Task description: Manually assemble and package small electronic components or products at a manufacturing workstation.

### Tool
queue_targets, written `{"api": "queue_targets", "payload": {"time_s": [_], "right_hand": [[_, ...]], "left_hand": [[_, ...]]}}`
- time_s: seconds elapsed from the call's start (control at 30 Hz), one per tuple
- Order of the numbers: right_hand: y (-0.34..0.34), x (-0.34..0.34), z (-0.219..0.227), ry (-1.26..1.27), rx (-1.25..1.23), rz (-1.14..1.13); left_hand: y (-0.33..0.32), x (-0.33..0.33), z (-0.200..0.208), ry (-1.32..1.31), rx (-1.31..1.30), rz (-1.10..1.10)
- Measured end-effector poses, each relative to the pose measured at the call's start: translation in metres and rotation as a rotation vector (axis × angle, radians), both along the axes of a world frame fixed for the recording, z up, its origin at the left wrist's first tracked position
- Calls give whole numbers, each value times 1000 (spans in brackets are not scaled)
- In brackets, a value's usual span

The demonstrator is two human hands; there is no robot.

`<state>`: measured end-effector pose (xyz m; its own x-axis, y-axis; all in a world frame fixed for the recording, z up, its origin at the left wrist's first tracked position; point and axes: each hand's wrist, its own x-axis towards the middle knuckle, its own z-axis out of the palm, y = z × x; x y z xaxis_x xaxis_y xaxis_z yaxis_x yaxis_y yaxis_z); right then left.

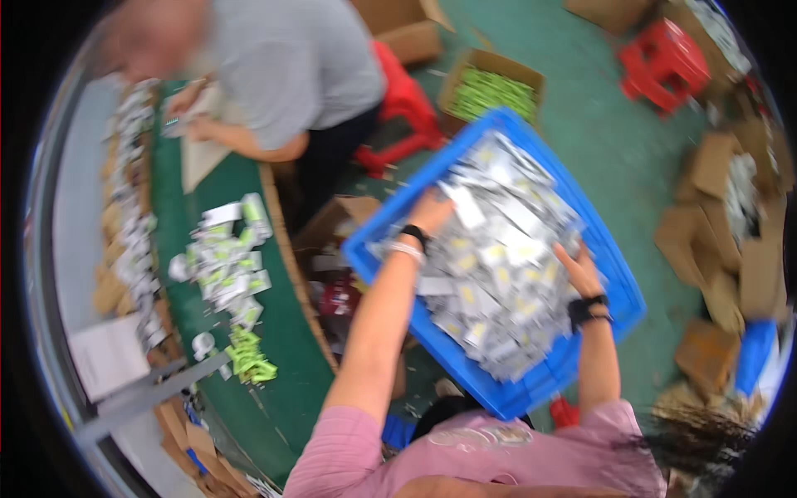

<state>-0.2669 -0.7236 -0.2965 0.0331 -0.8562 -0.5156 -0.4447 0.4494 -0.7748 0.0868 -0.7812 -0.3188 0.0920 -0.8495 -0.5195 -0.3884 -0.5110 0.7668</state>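
Smooth green floor (pixel 610 166) is visible around a rectangular blue plastic tub (pixel 452 353), inside which a heap of small, flat, silvery-white packets (pixel 498 266) is contained, with the bare left hand (pixel 430 213) and bare right hand (pixel 583 272) laid at opposite sides — whether any are grasped cannot be told. Packets could be spilled over the tub's rim if the heap were pushed outward, since the pieces are loosely piled. Pale yellow patches are shown on many packets, which are overlapped at mixed angles and appear slightly glossy.
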Motion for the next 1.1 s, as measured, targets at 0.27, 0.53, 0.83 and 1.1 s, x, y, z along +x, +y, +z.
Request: {"api": "queue_targets", "payload": {"time_s": [0.27,0.53,0.83,1.1], "right_hand": [[1,35,16,-228,-70,-63],[27,70,6,-262,-33,-76],[22,79,25,-322,153,-174],[15,73,13,-352,167,-182]], "left_hand": [[22,-29,-12,400,1,-149],[58,-88,3,120,142,-7],[66,-79,27,122,177,-23],[66,-78,28,151,145,-11]]}}
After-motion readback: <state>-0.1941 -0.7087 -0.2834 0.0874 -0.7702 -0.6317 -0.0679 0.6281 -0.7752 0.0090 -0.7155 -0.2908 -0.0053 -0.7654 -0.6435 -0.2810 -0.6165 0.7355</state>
